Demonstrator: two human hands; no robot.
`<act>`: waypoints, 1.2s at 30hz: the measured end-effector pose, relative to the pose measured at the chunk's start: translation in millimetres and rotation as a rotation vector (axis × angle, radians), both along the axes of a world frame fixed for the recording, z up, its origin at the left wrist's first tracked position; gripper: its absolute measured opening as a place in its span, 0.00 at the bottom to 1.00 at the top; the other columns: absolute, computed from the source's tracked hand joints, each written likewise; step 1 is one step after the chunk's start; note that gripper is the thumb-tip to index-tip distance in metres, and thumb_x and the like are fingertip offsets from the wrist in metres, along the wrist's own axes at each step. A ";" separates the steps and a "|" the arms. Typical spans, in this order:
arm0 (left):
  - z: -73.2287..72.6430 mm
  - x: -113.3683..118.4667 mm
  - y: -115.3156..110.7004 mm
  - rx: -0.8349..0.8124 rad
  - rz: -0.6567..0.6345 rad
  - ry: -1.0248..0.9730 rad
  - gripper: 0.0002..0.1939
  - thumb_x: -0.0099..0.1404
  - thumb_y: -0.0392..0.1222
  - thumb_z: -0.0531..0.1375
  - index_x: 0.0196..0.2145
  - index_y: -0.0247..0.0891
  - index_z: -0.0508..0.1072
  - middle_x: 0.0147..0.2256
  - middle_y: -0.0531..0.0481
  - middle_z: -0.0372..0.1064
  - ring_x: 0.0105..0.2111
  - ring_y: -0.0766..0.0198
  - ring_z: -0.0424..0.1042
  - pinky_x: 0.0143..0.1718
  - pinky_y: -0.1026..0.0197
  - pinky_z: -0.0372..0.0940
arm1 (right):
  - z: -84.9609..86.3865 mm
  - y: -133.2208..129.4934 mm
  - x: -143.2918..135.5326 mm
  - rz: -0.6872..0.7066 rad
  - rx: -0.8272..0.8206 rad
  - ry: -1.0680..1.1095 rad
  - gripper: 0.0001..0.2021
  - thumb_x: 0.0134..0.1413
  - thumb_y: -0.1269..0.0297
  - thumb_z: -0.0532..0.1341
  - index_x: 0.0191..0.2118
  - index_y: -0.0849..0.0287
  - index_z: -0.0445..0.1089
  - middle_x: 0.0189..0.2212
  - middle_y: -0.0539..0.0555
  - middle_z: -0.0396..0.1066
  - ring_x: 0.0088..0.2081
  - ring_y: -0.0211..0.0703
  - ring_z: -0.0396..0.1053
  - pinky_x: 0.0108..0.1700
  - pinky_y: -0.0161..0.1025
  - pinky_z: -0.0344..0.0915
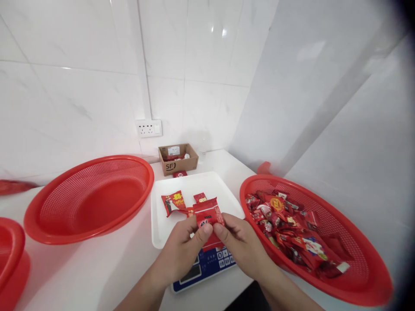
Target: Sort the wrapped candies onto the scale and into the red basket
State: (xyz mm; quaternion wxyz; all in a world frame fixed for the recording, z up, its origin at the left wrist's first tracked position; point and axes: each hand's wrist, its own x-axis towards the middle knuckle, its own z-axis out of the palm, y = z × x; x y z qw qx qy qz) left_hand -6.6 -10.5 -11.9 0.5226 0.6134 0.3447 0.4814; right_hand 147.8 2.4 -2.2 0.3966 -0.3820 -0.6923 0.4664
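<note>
Both hands pinch one red packet [207, 216] with white and dark print, held above the near part of a weighing scale. My left hand [183, 246] grips its left side, thumb on the front. On its right side is my right hand [244, 244], closed the same way. Behind the packet, the scale's white tray [210, 181] carries a red and yellow packet [174, 203] and a smaller red packet [200, 197]. The blue keypad panel [210, 264] of the scale shows partly below the hands.
At the right stands a red basket [366, 280] full of red packets. An empty red basket [97, 198] is at the left, another [13, 242] at the left edge. Behind the tray sits a cardboard box [183, 165] by the wall, below a socket [149, 128].
</note>
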 end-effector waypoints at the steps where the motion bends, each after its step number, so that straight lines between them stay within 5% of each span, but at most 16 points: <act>1: 1.2 0.4 -0.2 0.010 -0.033 -0.007 0.15 0.67 0.48 0.53 0.42 0.37 0.74 0.39 0.48 0.73 0.41 0.58 0.70 0.45 0.57 0.63 | -0.3 -0.3 -0.3 -0.001 0.008 0.011 0.18 0.58 0.49 0.54 0.27 0.59 0.66 0.21 0.47 0.60 0.25 0.37 0.57 0.33 0.37 0.62; 11: 6.9 -0.3 -3.7 0.002 -0.151 -0.042 0.15 0.67 0.47 0.54 0.46 0.38 0.73 0.42 0.46 0.73 0.44 0.55 0.69 0.47 0.55 0.63 | 1.7 -5.0 0.9 0.133 -0.069 0.091 0.19 0.58 0.47 0.54 0.37 0.58 0.71 0.30 0.52 0.69 0.33 0.43 0.66 0.39 0.39 0.65; 18: 14.1 4.2 -4.2 0.001 -0.253 0.014 0.18 0.63 0.53 0.56 0.41 0.39 0.76 0.38 0.48 0.74 0.41 0.55 0.71 0.45 0.56 0.64 | -3.8 -7.3 -0.3 -0.005 0.045 0.015 0.21 0.60 0.49 0.52 0.23 0.59 0.64 0.21 0.49 0.64 0.25 0.39 0.62 0.29 0.34 0.61; 23: 10.7 5.0 -4.2 0.027 -0.280 0.089 0.17 0.65 0.53 0.54 0.35 0.38 0.75 0.36 0.49 0.73 0.38 0.58 0.70 0.41 0.60 0.64 | -9.2 -8.8 -0.1 -0.034 0.043 0.014 0.20 0.61 0.51 0.52 0.23 0.58 0.63 0.21 0.49 0.65 0.26 0.39 0.63 0.29 0.34 0.61; 25: 6.8 3.3 -2.7 0.025 -0.196 0.185 0.14 0.65 0.49 0.54 0.31 0.38 0.73 0.32 0.51 0.72 0.35 0.60 0.69 0.38 0.62 0.63 | -12.2 -5.6 2.3 -0.069 0.030 -0.008 0.20 0.60 0.49 0.52 0.25 0.58 0.65 0.22 0.50 0.67 0.26 0.41 0.65 0.29 0.34 0.62; 30: 1.1 -9.6 3.9 0.049 0.323 0.352 0.11 0.65 0.49 0.54 0.37 0.39 0.67 0.32 0.51 0.68 0.33 0.61 0.66 0.36 0.61 0.61 | -21.0 13.9 16.0 -0.315 0.129 -0.215 0.18 0.60 0.49 0.51 0.35 0.58 0.69 0.28 0.54 0.72 0.31 0.46 0.68 0.33 0.39 0.65; 33: 4.2 -20.1 5.6 0.055 0.428 0.233 0.13 0.66 0.51 0.52 0.41 0.41 0.65 0.33 0.51 0.67 0.36 0.61 0.67 0.39 0.60 0.61 | -29.8 24.8 23.1 -0.392 0.276 -0.533 0.15 0.60 0.54 0.52 0.36 0.58 0.70 0.32 0.57 0.71 0.34 0.49 0.68 0.36 0.43 0.65; 36: 7.4 -27.7 5.9 0.077 0.516 0.177 0.14 0.66 0.53 0.52 0.41 0.41 0.65 0.34 0.51 0.68 0.37 0.62 0.68 0.40 0.59 0.61 | -39.5 26.7 24.3 -0.293 0.366 -0.729 0.11 0.56 0.62 0.56 0.43 0.57 0.70 0.41 0.59 0.70 0.43 0.53 0.67 0.43 0.47 0.65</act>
